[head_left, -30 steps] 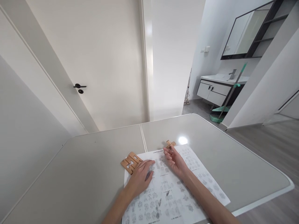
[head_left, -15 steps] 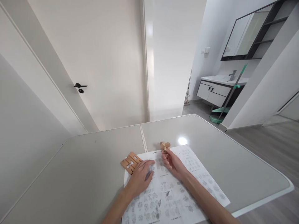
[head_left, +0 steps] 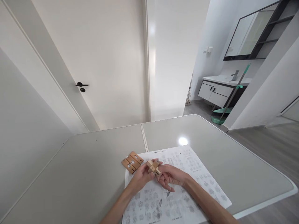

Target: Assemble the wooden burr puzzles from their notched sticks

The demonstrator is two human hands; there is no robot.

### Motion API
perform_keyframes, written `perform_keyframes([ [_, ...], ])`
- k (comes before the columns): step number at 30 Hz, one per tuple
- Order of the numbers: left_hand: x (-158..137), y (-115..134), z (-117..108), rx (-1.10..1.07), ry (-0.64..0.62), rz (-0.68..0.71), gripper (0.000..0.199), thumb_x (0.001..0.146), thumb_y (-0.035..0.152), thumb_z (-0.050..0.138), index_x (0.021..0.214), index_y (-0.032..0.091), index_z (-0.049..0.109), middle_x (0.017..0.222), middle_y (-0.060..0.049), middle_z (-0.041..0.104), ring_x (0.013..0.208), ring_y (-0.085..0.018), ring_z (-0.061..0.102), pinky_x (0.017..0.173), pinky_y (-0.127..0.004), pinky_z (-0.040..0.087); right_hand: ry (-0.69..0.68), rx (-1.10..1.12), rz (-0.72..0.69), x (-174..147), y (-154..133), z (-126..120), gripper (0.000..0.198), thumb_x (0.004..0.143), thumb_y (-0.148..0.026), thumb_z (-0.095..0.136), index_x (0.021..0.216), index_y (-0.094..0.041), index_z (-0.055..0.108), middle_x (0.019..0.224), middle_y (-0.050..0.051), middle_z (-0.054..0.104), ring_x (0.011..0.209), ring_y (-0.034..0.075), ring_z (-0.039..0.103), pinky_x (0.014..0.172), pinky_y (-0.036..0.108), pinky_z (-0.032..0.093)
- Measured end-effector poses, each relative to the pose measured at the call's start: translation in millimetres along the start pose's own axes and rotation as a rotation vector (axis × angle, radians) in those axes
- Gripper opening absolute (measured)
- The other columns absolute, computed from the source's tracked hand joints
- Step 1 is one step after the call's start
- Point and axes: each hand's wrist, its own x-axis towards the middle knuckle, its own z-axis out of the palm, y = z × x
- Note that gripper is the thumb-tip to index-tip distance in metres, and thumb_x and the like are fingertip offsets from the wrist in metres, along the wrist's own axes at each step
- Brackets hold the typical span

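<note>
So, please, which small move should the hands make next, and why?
Perhaps steady the wooden cross with the left hand and turn it slightly with the right hand: both hands touch it, and a dark mark shows on its near end, so turning could reveal its hidden sides.

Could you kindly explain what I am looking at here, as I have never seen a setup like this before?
Certainly. There is no robot here: these are a person's bare hands, seen by a camera worn on the head that looks forward and down. The left hand and right hand together hold a cross-shaped wooden block. Below them, a printed sheet lies on a grey table; its print is too faint to read. Flat wooden pieces with cut-outs lie by the left hand, at the sheet's far-left corner. Beyond the table are a pale door and, to the right, a washbasin.
</note>
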Motion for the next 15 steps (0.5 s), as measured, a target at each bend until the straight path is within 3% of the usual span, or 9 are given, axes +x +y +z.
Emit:
perform_keyframes([
  [3, -0.1, 4.4, 4.0, -0.035, 0.027, -0.018, 0.079, 0.078, 0.057, 0.080, 0.144, 0.026, 0.053, 0.138, -0.013, 0.061, 0.119, -0.033, 0.063, 0.104, -0.049, 0.049, 0.018, -0.028, -0.043, -0.5, 0.7, 0.9, 0.037, 0.095, -0.049, 0.062, 0.096, -0.012, 0.063, 0.076, 0.003, 0.066, 0.045, 0.011, 0.061, 0.035, 0.020, 0.045],
  [7, 0.0, 4.2, 3.7, -0.047, 0.011, -0.032, 0.082, 0.076, 0.051, 0.083, 0.147, 0.027, 0.050, 0.139, -0.012, 0.059, 0.096, -0.025, 0.070, 0.092, -0.044, 0.055, 0.016, -0.164, -0.103, -1.6, 1.1, 0.7, 0.039, 0.094, -0.051, 0.065, 0.092, -0.013, 0.064, 0.081, 0.003, 0.066, 0.048, 0.009, 0.059, 0.039, 0.020, 0.044],
  [11, -1.5, 4.0, -1.1, 0.091, 0.058, -0.022, 0.078, 0.070, 0.044, 0.089, 0.139, 0.027, 0.057, 0.135, -0.010, 0.062, 0.115, -0.031, 0.065, 0.104, -0.044, 0.049, 0.050, -0.360, -0.130, -3.2, 1.0, -0.6, 0.035, 0.097, -0.048, 0.062, 0.089, -0.014, 0.064, 0.059, -0.003, 0.063, 0.041, 0.008, 0.051, 0.046, 0.021, 0.042],
  [15, -2.4, 4.4, -3.9, 0.172, 0.073, 0.017, 0.072, 0.070, 0.038, 0.089, 0.135, 0.025, 0.060, 0.136, -0.010, 0.063, 0.125, -0.033, 0.058, 0.110, -0.045, 0.044, 0.113, -0.431, -0.163, -3.1, 1.7, -0.7, 0.032, 0.095, -0.047, 0.064, 0.088, -0.016, 0.064, 0.054, -0.004, 0.062, 0.042, 0.010, 0.050, 0.049, 0.023, 0.042],
])
